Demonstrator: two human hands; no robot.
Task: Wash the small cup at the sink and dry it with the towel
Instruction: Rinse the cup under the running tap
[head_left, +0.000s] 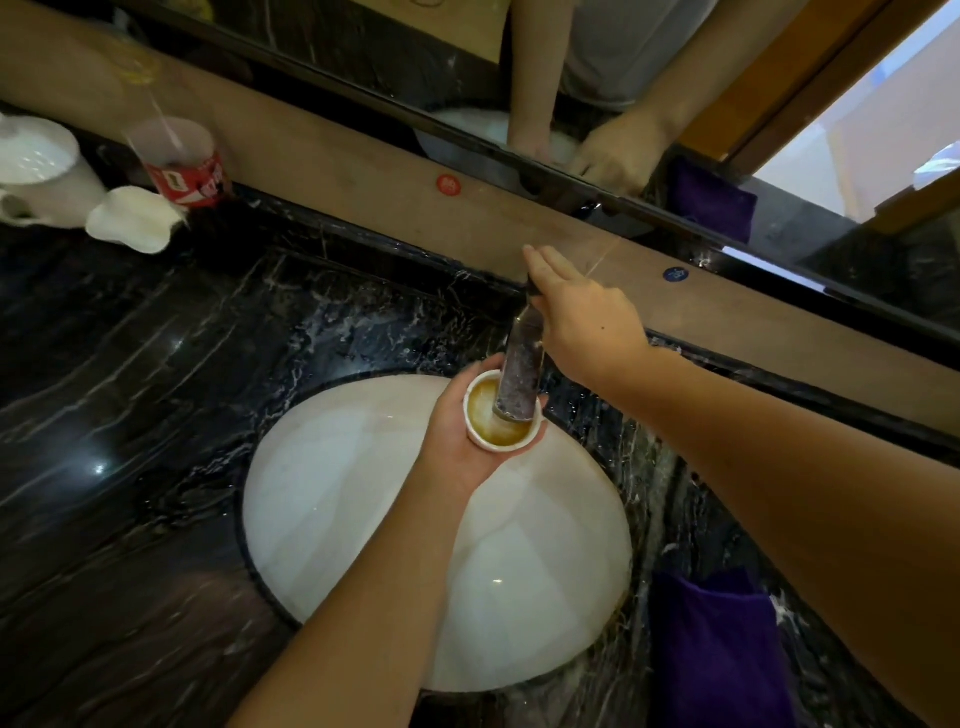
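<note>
While the left hand (457, 441) grips the small cup (503, 413) under the faucet (519, 374) above the sink (363, 499), right hand (582, 317) fingers lie straight on the handle; rinsing is underway, and drying with the purple towel (722, 654) remains.

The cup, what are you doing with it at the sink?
A person is washing it. The left hand holds the small cup under the tap, over the white sink. Brownish water sits inside the cup. The right hand rests on top of the tap, probably working it. The purple towel lies on the counter to the right of the sink, not yet used, so drying comes later.
</note>
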